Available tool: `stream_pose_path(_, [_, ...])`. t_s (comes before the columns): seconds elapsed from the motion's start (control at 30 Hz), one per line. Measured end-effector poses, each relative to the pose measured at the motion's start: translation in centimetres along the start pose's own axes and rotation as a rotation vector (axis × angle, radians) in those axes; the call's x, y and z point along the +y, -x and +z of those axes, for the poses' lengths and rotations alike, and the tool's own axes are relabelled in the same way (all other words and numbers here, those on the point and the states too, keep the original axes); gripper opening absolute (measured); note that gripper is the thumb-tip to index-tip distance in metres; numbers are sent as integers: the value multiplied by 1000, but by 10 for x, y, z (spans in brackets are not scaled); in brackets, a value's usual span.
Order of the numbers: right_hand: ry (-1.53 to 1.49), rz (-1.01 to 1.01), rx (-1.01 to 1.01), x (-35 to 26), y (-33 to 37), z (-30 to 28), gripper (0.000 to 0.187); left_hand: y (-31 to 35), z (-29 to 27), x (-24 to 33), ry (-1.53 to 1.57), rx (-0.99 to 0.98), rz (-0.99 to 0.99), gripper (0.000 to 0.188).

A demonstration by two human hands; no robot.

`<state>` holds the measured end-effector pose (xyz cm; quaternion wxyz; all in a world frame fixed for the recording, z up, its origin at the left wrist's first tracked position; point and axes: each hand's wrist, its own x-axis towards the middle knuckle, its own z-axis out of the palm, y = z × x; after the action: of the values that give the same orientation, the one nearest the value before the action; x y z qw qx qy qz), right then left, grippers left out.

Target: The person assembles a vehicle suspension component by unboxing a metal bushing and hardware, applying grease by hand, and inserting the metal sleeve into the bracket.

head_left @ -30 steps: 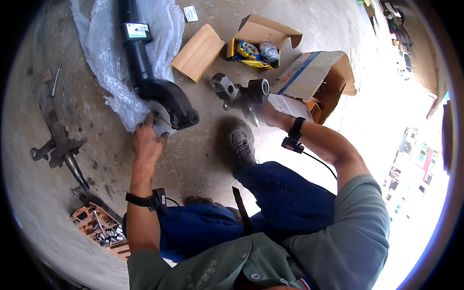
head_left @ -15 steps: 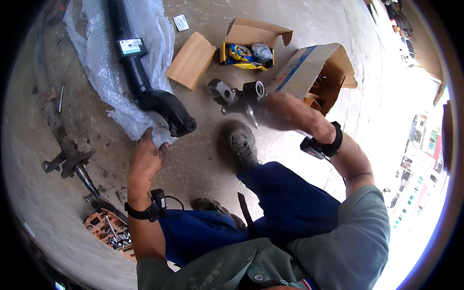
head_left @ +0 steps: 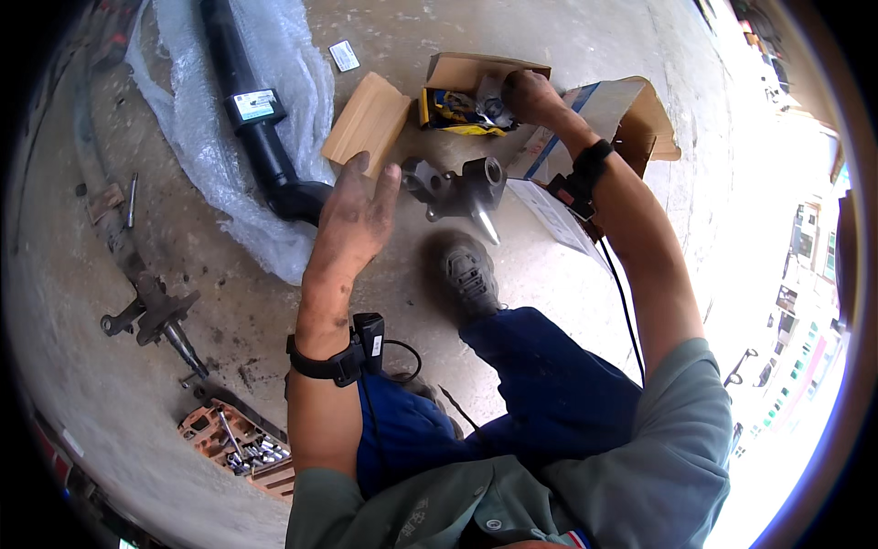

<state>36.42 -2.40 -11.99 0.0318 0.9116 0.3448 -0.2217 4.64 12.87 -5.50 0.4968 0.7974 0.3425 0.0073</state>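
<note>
A grey concrete floor (head_left: 265, 320) carries everything, stained toward its left edge and washed bright toward its right. On that left side lies a worn, dirty steering knuckle (head_left: 163, 316), with an open tool case (head_left: 240, 444) near the floor's lower left corner. Farther right, a black axle beam (head_left: 265, 156) rests on crumpled bubble wrap (head_left: 190, 151), its near end hidden behind the left hand (head_left: 352, 224). That hand is raised with fingers spread, holding nothing visible. Just beyond it stands a plain carton (head_left: 368, 123). A cleaner metal knuckle (head_left: 462, 188) sits right of the hand, just beyond a grey shoe (head_left: 468, 274). Behind it, the clear plastic bag (head_left: 492, 101) is at the right end of an open box (head_left: 444, 105). The right hand (head_left: 533, 98) reaches it with curled fingers; whether they grip it I cannot tell. A larger carton (head_left: 663, 128) lies rightmost.
</note>
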Motion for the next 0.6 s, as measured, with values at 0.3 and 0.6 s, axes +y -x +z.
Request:
stream_pose_path(0.3, [-1072, -283, -176, -63, 128, -91, 44, -11, 17, 48, 998, -196, -68, 69])
stream_pose_path(0.6, [-950, -179, -27, -60, 205, -98, 52, 12, 45, 62, 1144, -255, -108, 41])
